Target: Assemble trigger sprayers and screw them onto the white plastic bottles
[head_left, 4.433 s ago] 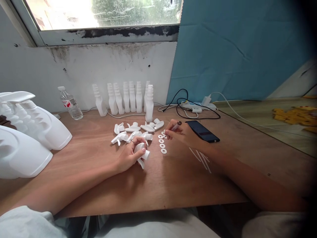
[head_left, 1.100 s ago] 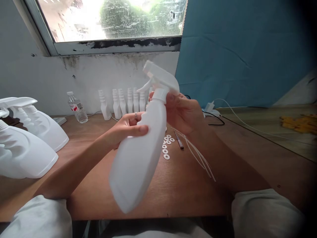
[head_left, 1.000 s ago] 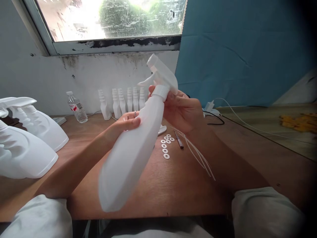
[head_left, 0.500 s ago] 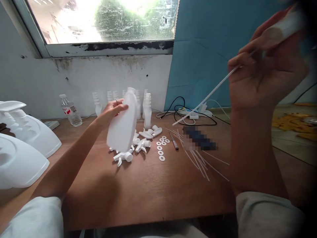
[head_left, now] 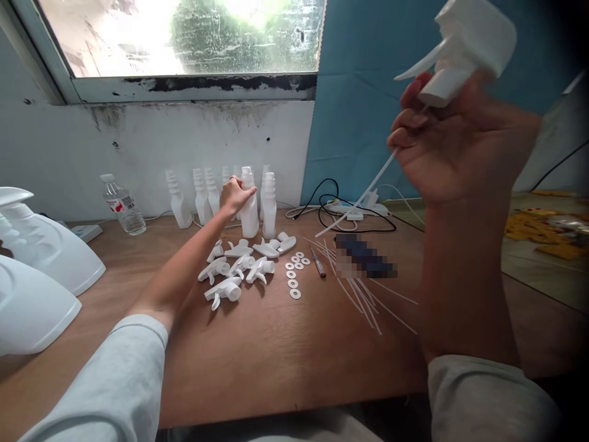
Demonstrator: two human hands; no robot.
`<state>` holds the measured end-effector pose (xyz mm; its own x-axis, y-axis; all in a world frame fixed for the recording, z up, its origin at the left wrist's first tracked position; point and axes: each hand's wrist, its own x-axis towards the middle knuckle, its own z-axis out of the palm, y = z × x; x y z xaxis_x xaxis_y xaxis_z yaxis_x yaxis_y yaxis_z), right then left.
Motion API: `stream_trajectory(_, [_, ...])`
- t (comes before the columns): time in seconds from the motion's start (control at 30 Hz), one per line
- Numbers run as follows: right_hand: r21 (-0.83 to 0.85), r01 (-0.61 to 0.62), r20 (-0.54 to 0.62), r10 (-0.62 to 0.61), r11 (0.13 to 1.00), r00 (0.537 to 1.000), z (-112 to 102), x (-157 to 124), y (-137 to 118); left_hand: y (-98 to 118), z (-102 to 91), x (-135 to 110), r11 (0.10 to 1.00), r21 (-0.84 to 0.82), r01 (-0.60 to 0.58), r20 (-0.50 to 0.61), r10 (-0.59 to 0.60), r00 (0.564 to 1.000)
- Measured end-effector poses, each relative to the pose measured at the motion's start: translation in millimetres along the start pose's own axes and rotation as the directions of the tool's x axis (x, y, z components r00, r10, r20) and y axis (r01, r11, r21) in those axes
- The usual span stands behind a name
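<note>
Raised at the upper right, my right hand (head_left: 453,138) is closed round a white trigger spray head (head_left: 478,40). A thin white dip tube (head_left: 361,199) hangs from it, slanting down to the left past my fingers. At the back of the table my left hand (head_left: 237,196) grips a white plastic bottle (head_left: 250,218) by its upper part. That bottle stands upright among several similar white bottles (head_left: 269,209). In front of them lie several loose trigger spray heads (head_left: 224,291).
White washers (head_left: 295,294), a small screwdriver (head_left: 317,263) and several loose tubes (head_left: 363,304) lie mid-table. Behind them are black cables (head_left: 329,202) and a power strip (head_left: 380,210). A clear water bottle (head_left: 123,205) stands at left, beside large white containers (head_left: 59,245).
My left hand has carried the bottle from a tilt above the spray heads back to the row, where it stands upright. My right hand has shifted left and lower, turning the spray head into view.
</note>
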<state>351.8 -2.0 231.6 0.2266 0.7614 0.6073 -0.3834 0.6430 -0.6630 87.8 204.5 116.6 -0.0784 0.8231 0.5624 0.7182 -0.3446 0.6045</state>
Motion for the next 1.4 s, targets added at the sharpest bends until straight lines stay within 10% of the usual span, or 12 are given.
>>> stream_trajectory(0.27, [-0.123,-0.013,0.031,0.017,0.992,0.999,-7.1,4.6,5.5,-3.5,23.8,-10.5,0.997,0.076,0.008,0.016,-0.009,1.0])
stream_trajectory(0.53, [-0.158,-0.325,0.115,0.344,0.932,0.932,6.2,-4.1,30.4,9.2,3.7,-40.6,0.996,-0.018,-0.082,-0.101,0.08,0.992])
stream_trajectory(0.63, [-0.149,-0.541,0.198,0.561,0.828,0.804,8.1,-23.5,53.8,22.6,-21.6,-65.9,0.928,-0.359,-0.101,-0.048,0.09,0.995])
stream_trajectory(0.7, [-0.201,-0.664,0.256,0.693,0.72,0.674,7.0,-41.5,70.9,35.6,-39.8,-90.8,0.741,-0.669,0.052,0.192,0.104,0.976])
stream_trajectory(0.87, [-0.397,-0.752,0.365,0.842,0.527,0.398,-4.6,-79.8,104.1,53.3,-67.4,-158.0,0.443,-0.678,0.587,0.724,0.264,0.637])
stream_trajectory(1.0, [-0.546,-0.714,0.443,0.875,0.438,0.197,-22.4,-79.2,110.8,38.9,-63.8,-190.8,0.367,-0.606,0.706,0.795,0.243,0.556])
stream_trajectory(1.07, [-0.581,-0.674,0.401,0.881,0.456,0.25,-34.2,-71.0,111.9,29.3,-58.7,-201.6,0.275,-0.56,0.782,0.827,0.238,0.509])
stream_trajectory(1.23, [-0.768,-0.432,0.068,0.732,0.472,0.678,-75.4,-51.4,135.9,15.0,-45.7,-222.9,0.085,-0.361,0.929,0.909,0.252,0.331])
stream_trajectory(1.4, [-0.96,0.013,0.157,0.497,0.281,0.853,-112.0,-45.7,167.1,6.6,-33.7,-230.2,0.076,-0.309,0.948,0.898,0.352,0.265])
